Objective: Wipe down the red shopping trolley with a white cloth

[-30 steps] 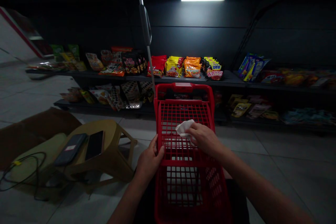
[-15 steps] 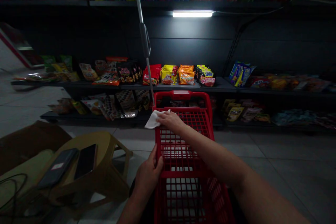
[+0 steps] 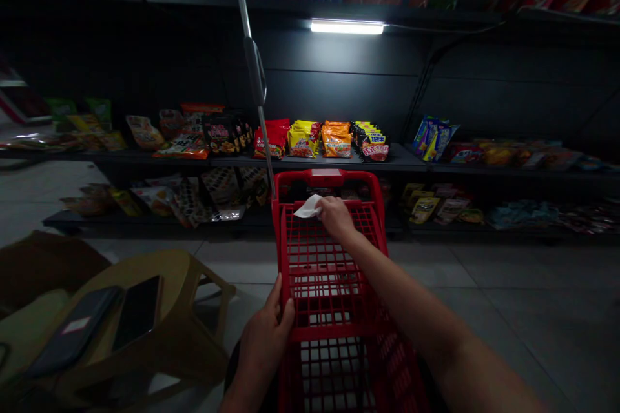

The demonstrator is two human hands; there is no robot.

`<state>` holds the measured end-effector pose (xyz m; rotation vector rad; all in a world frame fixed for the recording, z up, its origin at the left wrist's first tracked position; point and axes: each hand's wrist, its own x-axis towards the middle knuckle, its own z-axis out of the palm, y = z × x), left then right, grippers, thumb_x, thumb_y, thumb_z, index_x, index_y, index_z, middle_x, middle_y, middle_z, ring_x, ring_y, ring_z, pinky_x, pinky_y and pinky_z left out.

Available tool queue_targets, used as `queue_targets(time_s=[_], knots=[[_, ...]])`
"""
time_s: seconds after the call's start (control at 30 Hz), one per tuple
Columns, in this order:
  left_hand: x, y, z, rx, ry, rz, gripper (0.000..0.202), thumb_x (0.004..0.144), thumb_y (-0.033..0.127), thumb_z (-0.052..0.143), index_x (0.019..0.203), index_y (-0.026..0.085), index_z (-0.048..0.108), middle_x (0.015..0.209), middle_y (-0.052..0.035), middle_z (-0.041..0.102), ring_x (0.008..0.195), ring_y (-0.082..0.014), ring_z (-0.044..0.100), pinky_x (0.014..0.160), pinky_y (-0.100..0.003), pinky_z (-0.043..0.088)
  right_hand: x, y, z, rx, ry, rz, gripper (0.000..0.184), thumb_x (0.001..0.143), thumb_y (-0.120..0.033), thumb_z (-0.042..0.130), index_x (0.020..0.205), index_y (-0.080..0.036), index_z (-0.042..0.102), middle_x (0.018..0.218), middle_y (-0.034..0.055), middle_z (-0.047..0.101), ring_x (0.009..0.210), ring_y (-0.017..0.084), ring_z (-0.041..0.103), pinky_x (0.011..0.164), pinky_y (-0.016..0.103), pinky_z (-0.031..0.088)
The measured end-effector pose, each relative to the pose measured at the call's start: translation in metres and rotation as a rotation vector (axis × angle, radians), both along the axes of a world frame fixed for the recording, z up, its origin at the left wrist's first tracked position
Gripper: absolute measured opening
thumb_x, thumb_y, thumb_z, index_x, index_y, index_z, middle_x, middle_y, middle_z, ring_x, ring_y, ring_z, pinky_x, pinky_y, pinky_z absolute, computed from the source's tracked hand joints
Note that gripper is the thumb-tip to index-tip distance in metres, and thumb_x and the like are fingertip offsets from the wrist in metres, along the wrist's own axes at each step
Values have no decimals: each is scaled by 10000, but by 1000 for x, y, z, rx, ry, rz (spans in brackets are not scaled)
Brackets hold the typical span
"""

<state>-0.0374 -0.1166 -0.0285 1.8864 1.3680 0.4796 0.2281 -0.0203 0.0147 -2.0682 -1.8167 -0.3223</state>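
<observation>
A red plastic shopping basket (image 3: 334,284) stands tilted in front of me, its grid side facing up. My left hand (image 3: 264,339) grips its left edge low down, fingers wrapped round the rim. My right hand (image 3: 335,216) reaches to the basket's far upper edge and pinches a crumpled white cloth (image 3: 309,208) against the red grid. A metal telescopic handle (image 3: 255,71) rises from the basket's upper left corner.
A yellowish plastic stool (image 3: 159,329) at the left carries two dark phones (image 3: 138,311). A brown cardboard box (image 3: 43,264) lies beyond it. Dark shelves (image 3: 339,161) with snack and noodle packets (image 3: 304,139) run across the back under a light strip (image 3: 347,27). Grey tiled floor lies to the right.
My right hand has carried the white cloth from the middle of the grid up to the basket's far top edge. The left hand has kept its grip on the left rim.
</observation>
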Motion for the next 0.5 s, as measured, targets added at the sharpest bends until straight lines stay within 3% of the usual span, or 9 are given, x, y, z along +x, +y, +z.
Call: queue_targets(time_s=[0.1, 0.2, 0.3, 0.5], knots=[[-2, -2, 0, 7, 16, 22, 607, 956, 418, 404, 1518, 192, 367, 1051, -71, 775, 956, -222, 731, 755, -272, 499, -38, 24, 1, 0, -29, 157, 270, 965, -229, 460, 1142, -262, 661, 1232, 49, 647, 1125, 225, 517, 951, 351, 370], [-7, -1, -3, -9, 9, 36, 623, 957, 432, 389, 1529, 190, 342, 1131, -70, 754, 1031, -229, 714, 818, -295, 506, -42, 24, 6, -45, -77, 242, 340, 999, -280, 413, 1292, -321, 578, 1387, 25, 569, 1241, 229, 464, 955, 384, 366], [-11, -1, -5, -38, -53, 25, 649, 955, 452, 389, 1540, 183, 310, 1146, -61, 750, 1056, -225, 708, 847, -303, 512, -16, 5, 12, -105, -81, 179, 359, 1010, -321, 410, 1346, -348, 535, 1383, 28, 578, 1217, 227, 490, 947, 396, 359], [-14, -1, -6, -65, -100, 25, 667, 937, 475, 416, 1532, 186, 331, 1091, -42, 767, 1017, -225, 723, 835, -299, 528, 47, -39, 21, -134, -107, -72, 332, 1004, -296, 435, 1299, -315, 587, 1261, 69, 636, 1102, 228, 540, 898, 359, 378]])
